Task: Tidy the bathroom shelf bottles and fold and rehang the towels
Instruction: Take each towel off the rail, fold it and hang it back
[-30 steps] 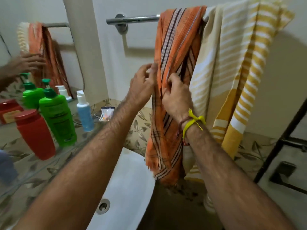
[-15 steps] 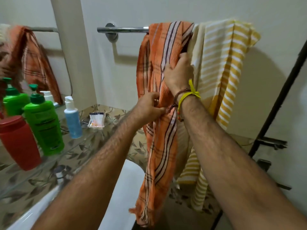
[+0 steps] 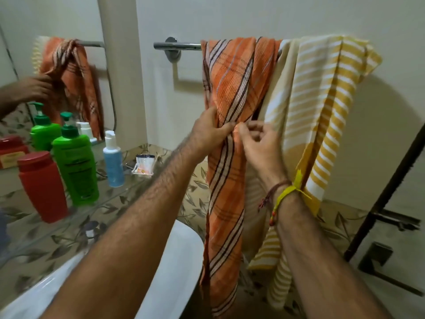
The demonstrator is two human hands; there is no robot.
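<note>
Now both hands meet lower on the orange towel (image 3: 232, 93): the left hand (image 3: 208, 132) and right hand (image 3: 257, 143) each pinch its middle. It hangs on the rail (image 3: 177, 45) beside the yellow towel (image 3: 322, 107), above the sink (image 3: 170, 261); bottles stand on the glass shelf (image 3: 110, 203).

Glass shelf (image 3: 128, 199) bears red bottle (image 3: 42, 187), green pump bottle (image 3: 77, 166), blue bottle (image 3: 113, 163), small packet (image 3: 143, 165); towel bar (image 3: 177, 46) carries orange towel (image 3: 232, 88), yellow towel (image 3: 322, 93).

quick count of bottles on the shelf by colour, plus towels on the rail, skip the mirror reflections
red bottle: 1
green bottle: 1
blue bottle: 1
orange towel: 1
yellow towel: 1
total: 5
</note>
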